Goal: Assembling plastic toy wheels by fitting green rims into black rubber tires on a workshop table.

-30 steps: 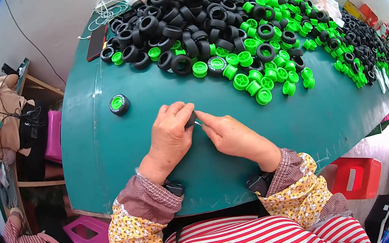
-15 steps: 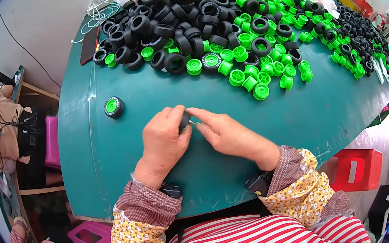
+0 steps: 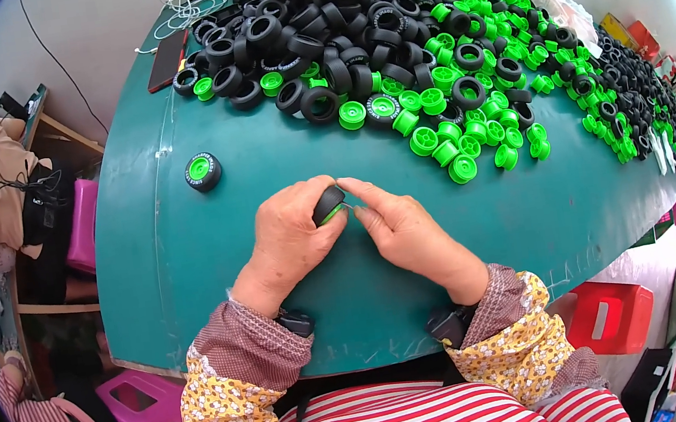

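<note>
Left hand [image 3: 294, 232] has its fingers curled around a small black tire [image 3: 328, 205], pinching it between thumb and fingertips, and the right hand [image 3: 409, 231] is pressed up against it from the right, index finger and thumb closed on the tire's edge. Compared to half a second ago the tire shows way more now; before it was mostly buried between the fingers, now it sticks up above the left thumb, tilted, with a sliver of green rim peeking out the near side. Both hands sit in pretty much the same spot as before, near edge of the teal table [image 3: 157, 260], roughly centre. Off to the left and a bit farther away, a finished wheel [image 3: 203, 171] lies on its own, black tire with a green hub, well apart from the hands. Far side of the table is covered by a big heap of black tires [image 3: 314, 26], and to the right of it a spread of loose green hubs [image 3: 465, 139], the closest ones near the right hand but not touching. A dark phone [image 3: 167, 60] lies at the far left by the pile. Down on the floor, a pink stool [image 3: 132, 400] on the left and a red stool [image 3: 612, 316] on the right.
</note>
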`<act>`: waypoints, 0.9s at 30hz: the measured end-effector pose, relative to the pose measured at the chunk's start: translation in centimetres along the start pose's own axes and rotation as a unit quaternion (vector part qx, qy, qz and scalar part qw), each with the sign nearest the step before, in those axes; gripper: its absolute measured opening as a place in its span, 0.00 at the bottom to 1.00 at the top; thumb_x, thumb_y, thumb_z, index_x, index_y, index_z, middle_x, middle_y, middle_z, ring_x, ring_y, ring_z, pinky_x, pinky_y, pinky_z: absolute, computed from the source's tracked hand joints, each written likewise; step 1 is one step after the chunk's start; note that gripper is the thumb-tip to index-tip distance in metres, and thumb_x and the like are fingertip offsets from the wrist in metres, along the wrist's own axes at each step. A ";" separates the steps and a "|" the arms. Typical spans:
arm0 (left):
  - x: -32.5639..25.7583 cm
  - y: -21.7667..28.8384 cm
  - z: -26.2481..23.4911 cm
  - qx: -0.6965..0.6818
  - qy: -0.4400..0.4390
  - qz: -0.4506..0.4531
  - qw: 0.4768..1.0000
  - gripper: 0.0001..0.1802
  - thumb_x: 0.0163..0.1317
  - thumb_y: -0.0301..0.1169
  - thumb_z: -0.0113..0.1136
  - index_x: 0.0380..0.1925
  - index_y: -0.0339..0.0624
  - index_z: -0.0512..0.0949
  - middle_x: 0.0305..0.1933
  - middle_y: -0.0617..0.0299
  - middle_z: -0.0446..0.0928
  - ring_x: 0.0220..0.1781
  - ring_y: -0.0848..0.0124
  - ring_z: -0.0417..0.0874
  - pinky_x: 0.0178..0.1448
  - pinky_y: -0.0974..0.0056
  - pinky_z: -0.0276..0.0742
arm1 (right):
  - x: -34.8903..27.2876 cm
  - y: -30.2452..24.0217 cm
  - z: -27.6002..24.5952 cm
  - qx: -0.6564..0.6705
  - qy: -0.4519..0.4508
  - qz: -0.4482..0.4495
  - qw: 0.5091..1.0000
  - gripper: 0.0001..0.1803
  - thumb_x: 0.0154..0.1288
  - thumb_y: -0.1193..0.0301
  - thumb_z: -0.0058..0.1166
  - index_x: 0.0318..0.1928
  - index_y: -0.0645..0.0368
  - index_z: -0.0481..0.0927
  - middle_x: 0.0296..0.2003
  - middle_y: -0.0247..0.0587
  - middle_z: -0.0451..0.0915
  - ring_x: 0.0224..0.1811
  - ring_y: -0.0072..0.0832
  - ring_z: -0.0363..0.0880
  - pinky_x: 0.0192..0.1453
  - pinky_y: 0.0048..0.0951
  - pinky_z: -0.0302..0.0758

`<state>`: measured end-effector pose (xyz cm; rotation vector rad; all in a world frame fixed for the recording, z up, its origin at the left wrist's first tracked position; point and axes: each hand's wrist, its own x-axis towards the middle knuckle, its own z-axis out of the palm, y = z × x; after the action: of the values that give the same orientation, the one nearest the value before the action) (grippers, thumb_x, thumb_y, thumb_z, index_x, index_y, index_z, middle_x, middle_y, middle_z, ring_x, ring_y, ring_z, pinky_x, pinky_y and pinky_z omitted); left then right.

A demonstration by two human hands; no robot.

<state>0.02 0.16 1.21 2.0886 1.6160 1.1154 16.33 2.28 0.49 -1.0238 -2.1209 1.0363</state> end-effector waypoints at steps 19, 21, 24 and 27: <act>-0.1 0.1 0.5 -0.204 -0.041 -0.103 0.973 0.13 0.46 0.24 0.58 0.34 0.34 0.72 0.26 0.55 0.75 0.26 0.71 0.75 0.32 0.68 0.72 | 0.1 -0.3 1.5 0.104 0.096 -0.036 0.989 0.17 0.61 0.77 0.44 0.52 0.59 0.70 0.25 0.56 0.75 0.24 0.43 0.77 0.27 0.32 0.70; 0.2 -0.4 0.9 -0.188 -0.041 -0.097 0.977 0.12 0.46 0.24 0.58 0.33 0.34 0.72 0.25 0.55 0.74 0.26 0.71 0.75 0.32 0.68 0.71 | -0.2 -1.0 1.5 0.072 0.102 -0.051 0.991 0.16 0.61 0.77 0.44 0.51 0.59 0.70 0.24 0.55 0.75 0.24 0.42 0.77 0.27 0.32 0.70; 0.6 -0.7 0.8 -0.177 -0.072 -0.101 0.976 0.11 0.45 0.25 0.58 0.31 0.35 0.72 0.25 0.54 0.74 0.25 0.67 0.76 0.31 0.66 0.71 | -0.3 -1.0 1.3 0.034 0.098 -0.051 0.993 0.16 0.61 0.77 0.44 0.51 0.59 0.70 0.24 0.54 0.75 0.24 0.42 0.77 0.27 0.31 0.70; 0.3 -0.8 0.8 -0.174 -0.083 -0.118 0.974 0.11 0.45 0.26 0.57 0.31 0.35 0.72 0.25 0.52 0.75 0.25 0.62 0.77 0.30 0.63 0.71 | 0.0 -0.7 1.5 0.063 0.093 -0.046 0.993 0.15 0.62 0.77 0.43 0.50 0.60 0.69 0.25 0.53 0.75 0.24 0.40 0.77 0.28 0.30 0.70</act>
<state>0.05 0.89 0.24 1.6701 1.4252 1.0265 14.96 1.41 0.26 -0.9153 -1.9101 0.9761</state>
